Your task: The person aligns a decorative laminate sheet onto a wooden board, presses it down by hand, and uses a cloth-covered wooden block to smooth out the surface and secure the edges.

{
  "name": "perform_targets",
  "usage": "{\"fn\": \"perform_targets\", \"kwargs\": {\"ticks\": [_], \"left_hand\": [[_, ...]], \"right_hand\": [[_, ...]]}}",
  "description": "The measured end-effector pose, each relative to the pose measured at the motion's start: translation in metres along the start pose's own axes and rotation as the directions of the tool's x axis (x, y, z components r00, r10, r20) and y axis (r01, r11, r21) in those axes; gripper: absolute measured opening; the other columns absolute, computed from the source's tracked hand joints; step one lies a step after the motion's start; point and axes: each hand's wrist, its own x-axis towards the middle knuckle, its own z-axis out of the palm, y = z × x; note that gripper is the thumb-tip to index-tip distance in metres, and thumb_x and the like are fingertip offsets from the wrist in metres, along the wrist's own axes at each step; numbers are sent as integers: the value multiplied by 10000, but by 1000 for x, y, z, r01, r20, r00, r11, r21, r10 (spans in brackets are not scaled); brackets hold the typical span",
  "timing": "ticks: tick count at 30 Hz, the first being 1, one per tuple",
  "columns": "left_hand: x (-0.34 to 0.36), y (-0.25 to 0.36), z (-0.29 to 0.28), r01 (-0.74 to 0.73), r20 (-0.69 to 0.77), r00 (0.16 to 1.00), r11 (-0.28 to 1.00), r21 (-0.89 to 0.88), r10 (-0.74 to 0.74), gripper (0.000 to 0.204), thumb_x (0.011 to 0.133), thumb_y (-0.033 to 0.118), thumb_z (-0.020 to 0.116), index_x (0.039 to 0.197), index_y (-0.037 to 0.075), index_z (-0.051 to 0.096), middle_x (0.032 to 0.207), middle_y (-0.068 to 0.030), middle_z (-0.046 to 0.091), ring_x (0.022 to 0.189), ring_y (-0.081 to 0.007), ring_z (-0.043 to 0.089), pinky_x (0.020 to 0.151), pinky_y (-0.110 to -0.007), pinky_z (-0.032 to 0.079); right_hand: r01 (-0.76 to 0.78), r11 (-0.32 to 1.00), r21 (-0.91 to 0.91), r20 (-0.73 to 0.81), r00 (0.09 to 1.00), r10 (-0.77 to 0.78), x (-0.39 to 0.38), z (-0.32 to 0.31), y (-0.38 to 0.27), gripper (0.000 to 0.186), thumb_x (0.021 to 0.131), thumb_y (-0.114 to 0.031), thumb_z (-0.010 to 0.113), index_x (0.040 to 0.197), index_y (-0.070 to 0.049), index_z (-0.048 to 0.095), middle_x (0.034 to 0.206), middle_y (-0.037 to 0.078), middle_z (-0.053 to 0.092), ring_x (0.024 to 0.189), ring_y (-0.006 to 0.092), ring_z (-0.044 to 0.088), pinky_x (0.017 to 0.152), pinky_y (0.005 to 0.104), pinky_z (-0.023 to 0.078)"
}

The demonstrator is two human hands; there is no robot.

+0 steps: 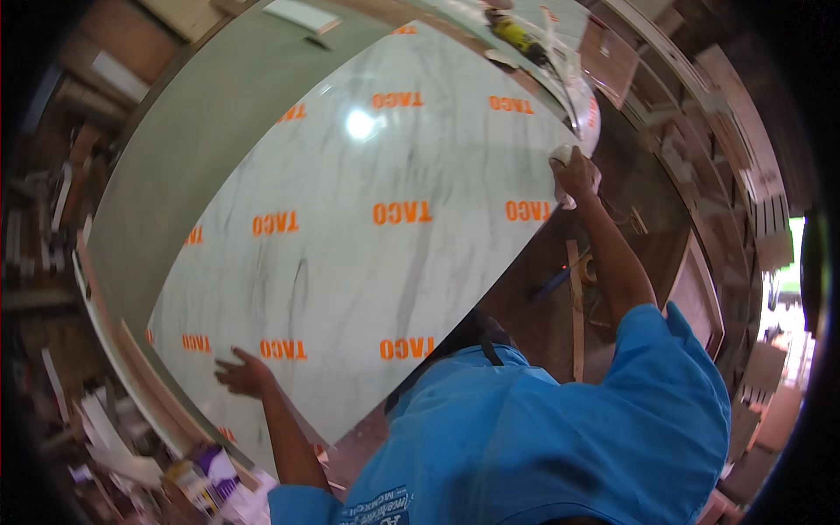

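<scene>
A large glossy white sheet with grey marble veining and rows of orange print [341,280] lies across the work surface in front of me. At its right edge my right hand [577,178] is closed around a crumpled white cloth [563,155], which shows on both sides of the fingers. My left hand [243,374] is over the sheet's near left part, its fingers spread and nothing in them. Whether that palm touches the sheet, I cannot tell.
A grey-green board [166,157] lies under the sheet's far left side. Towards the far right lies a yellow-and-black power tool [516,37]. Wooden offcuts [114,455] crowd the lower left. A wooden strip [576,306] is below the right arm, and shelving [700,166] lines the right.
</scene>
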Motion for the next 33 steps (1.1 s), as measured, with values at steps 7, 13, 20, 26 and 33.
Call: {"fn": "perform_targets", "kwargs": {"ticks": [7, 13, 20, 26, 33], "left_hand": [[-34, -2, -40, -97, -36, 995, 995, -33, 96, 726, 1026, 551, 323, 1502, 4, 347, 1511, -305, 360, 1438, -393, 328, 1123, -556, 313], [-35, 1, -51, -97, -22, 995, 992, -76, 95, 722, 1028, 543, 321, 1505, 2, 339, 1525, -298, 342, 1447, -395, 311, 1144, -543, 288], [-29, -8, -49, -108, -17, 994, 987, -121, 107, 693, 1036, 506, 333, 1498, -10, 346, 1521, -309, 336, 1431, -415, 322, 1151, -534, 273], [-26, -1, -50, -117, -12, 993, 988, -101, 117, 668, 1045, 488, 333, 1498, -3, 347, 1519, -303, 339, 1430, -413, 329, 1146, -546, 290], [-28, 7, -56, -112, 12, 993, 989, -96, 114, 656, 1046, 453, 359, 1500, -18, 322, 1531, -306, 320, 1454, -423, 287, 1148, -566, 277]], "right_hand": [[199, 947, 252, 115, 965, -234, -180, 34, -167, 448, 801, -410, 751, 1045, -53, 637, 955, 178, 711, 908, 376, 690, 813, 484, 536], [646, 575, 503, 442, 379, -813, -370, 7, -351, 428, 832, -348, 696, 1100, -31, 594, 1050, 173, 663, 1034, 329, 641, 886, 484, 493], [376, 862, 339, 480, 719, -502, -197, 37, -340, 490, 789, -379, 726, 1131, -67, 564, 1039, 148, 667, 991, 333, 654, 821, 495, 512], [173, 981, -90, 137, 978, -160, 46, 61, -274, 763, 783, -562, 684, 1318, -29, 578, 1078, 194, 719, 994, 344, 701, 844, 463, 548], [231, 971, -60, 57, 972, -228, 0, 86, -331, 562, 789, -511, 717, 1087, -45, 619, 952, 156, 724, 932, 327, 702, 819, 469, 532]]}}
